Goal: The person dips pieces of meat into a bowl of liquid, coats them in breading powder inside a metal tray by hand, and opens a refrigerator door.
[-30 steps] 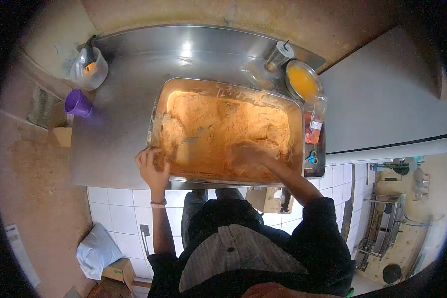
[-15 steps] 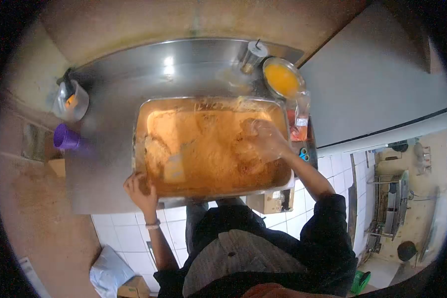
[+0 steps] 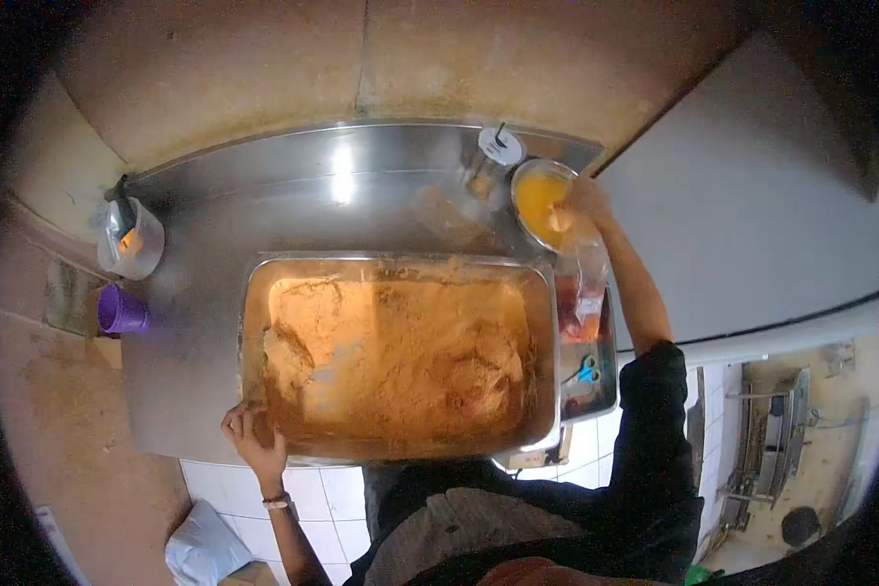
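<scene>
1. Steel table (image 3: 186,342): stretches out below the wall; catches a bright glare near its back edge.
2. Big metal tray (image 3: 545,410): lies along the table's near edge, right in front of the body.
3. Crumbly orange-tan mix (image 3: 410,361): covers the big tray's floor unevenly; rises into lumps at left and at near right.
4. Small tray (image 3: 607,381): sits just right of the big tray; holds a red packet (image 3: 581,317) and blue-handled scissors (image 3: 588,369).
5. Bowl (image 3: 516,210): stands beyond the big tray's far right corner; contains something yellow.
6. Right hand (image 3: 591,203): reaches over the bowl's right side, blurred; cannot tell whether closed on anything.
7. Left hand (image 3: 254,444): rests at the big tray's near left corner, fingers bent, thumb apart; cannot tell whether gripping the rim.
8. Purple cup (image 3: 122,310): tilts at the table's left edge.
</scene>
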Tool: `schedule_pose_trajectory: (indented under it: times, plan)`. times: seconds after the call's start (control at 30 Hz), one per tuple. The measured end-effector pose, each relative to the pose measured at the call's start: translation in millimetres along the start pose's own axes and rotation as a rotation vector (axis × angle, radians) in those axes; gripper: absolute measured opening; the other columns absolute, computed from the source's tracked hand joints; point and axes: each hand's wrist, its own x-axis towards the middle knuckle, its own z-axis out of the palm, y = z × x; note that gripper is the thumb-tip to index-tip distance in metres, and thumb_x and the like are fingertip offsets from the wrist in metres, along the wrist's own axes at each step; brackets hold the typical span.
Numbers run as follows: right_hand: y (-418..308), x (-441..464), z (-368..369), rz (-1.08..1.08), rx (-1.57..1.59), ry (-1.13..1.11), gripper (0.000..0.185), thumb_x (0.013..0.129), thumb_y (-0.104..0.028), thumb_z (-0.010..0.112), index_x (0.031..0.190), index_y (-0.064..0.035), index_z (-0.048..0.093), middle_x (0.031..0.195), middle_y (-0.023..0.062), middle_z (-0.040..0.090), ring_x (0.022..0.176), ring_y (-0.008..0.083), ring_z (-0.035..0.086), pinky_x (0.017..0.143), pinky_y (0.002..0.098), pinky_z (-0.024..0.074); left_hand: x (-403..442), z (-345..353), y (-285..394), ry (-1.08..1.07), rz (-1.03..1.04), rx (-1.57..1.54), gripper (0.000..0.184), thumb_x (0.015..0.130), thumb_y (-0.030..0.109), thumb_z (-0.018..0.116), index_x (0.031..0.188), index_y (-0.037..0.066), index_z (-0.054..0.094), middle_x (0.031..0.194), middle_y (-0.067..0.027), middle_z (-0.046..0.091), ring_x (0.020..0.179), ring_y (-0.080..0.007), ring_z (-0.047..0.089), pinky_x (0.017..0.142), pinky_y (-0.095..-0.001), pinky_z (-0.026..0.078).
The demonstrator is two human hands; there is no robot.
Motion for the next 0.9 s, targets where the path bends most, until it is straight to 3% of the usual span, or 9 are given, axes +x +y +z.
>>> schedule_pose_trajectory:
  times: [0.13,0.23,0.3,0.37,0.47,0.6,0.7,0.8,0.9]
  plan:
    - [4,57,123,0.18,0.149,0.241,0.031,0.081,-0.038,0.062,0.09,-0.0089,0.07,0.088,0.0143,0.069,0.08,0.0319,0.067,0.07,0.044,0.0523,-7,5,-13,-0.065,-0.064,0.03,0.04,0.072,0.028,0.059,0.104,0.004,0.061,0.121,-0.0187,0.052,0.117,-0.039,0.039,0.105,-0.0484,0.026]
    - [21,101,184,0.024,0.033,0.279,0.036,0.079,-0.042,0.064,0.095,-0.0098,0.067,0.087,0.0116,0.07,0.08,0.031,0.067,0.066,0.0417,0.0527,-7,9,-16,0.029,0.005,-0.027,0.031,0.07,0.021,0.063,0.097,0.005,0.062,0.115,-0.0165,0.052,0.113,-0.0369,0.039,0.099,-0.0486,0.031]
    - [26,74,139,-0.062,0.133,0.37,0.034,0.081,-0.041,0.064,0.097,-0.0105,0.067,0.086,0.0119,0.069,0.081,0.0309,0.067,0.066,0.0397,0.0528,-6,6,-11,0.01,-0.026,-0.012,0.031,0.071,0.022,0.063,0.097,0.004,0.062,0.115,-0.0165,0.052,0.113,-0.0367,0.039,0.099,-0.0486,0.031]
    - [22,31,51,0.11,0.421,0.197,0.032,0.084,-0.038,0.061,0.094,-0.0081,0.067,0.085,0.0145,0.068,0.088,0.033,0.065,0.074,0.0396,0.0516,-6,5,-9,-0.002,-0.053,0.001,0.032,0.071,0.023,0.062,0.097,0.004,0.062,0.115,-0.0164,0.052,0.112,-0.0365,0.039,0.099,-0.0486,0.031]
    - [77,57,133,0.246,0.675,0.549,0.038,0.085,-0.04,0.06,0.097,-0.0044,0.065,0.093,0.0205,0.067,0.091,0.0369,0.064,0.077,0.0421,0.0504,-7,8,-8,0.037,-0.055,-0.025,0.032,0.072,0.021,0.061,0.098,0.003,0.062,0.115,-0.0168,0.052,0.112,-0.0366,0.04,0.1,-0.0483,0.031]
    - [64,23,89,0.425,0.577,0.308,0.039,0.086,-0.04,0.059,0.099,-0.003,0.064,0.102,0.0234,0.064,0.097,0.0386,0.061,0.079,0.044,0.0499,-7,8,-12,0.019,-0.014,-0.048,0.031,0.072,0.021,0.06,0.099,0.004,0.062,0.114,-0.0162,0.054,0.113,-0.0362,0.041,0.1,-0.0479,0.031]
    - [52,17,89,0.315,0.506,0.435,0.037,0.087,-0.037,0.059,0.105,-0.0044,0.062,0.106,0.0249,0.062,0.101,0.0391,0.06,0.079,0.0446,0.0501,-8,8,-15,0.039,0.001,-0.015,0.029,0.072,0.02,0.06,0.098,0.005,0.062,0.114,-0.0147,0.055,0.113,-0.0353,0.042,0.1,-0.0469,0.031]
    - [6,-54,9,0.178,0.508,0.602,0.033,0.089,-0.036,0.058,0.104,-0.0063,0.061,0.096,0.0204,0.065,0.088,0.0397,0.063,0.074,0.0481,0.0495,-3,3,-8,0.02,0.038,-0.002,0.027,0.073,0.02,0.061,0.096,0.007,0.062,0.113,-0.0127,0.056,0.113,-0.0337,0.043,0.1,-0.045,0.031]
    - [-25,-105,-26,0.032,0.814,0.549,0.032,0.091,-0.031,0.058,0.103,-0.0021,0.064,0.098,0.0147,0.067,0.091,0.0279,0.064,0.076,0.0401,0.0514,-2,3,-6,0.031,0.051,-0.03,0.025,0.073,0.019,0.062,0.095,0.008,0.062,0.111,-0.0113,0.058,0.111,-0.032,0.045,0.099,-0.043,0.031]
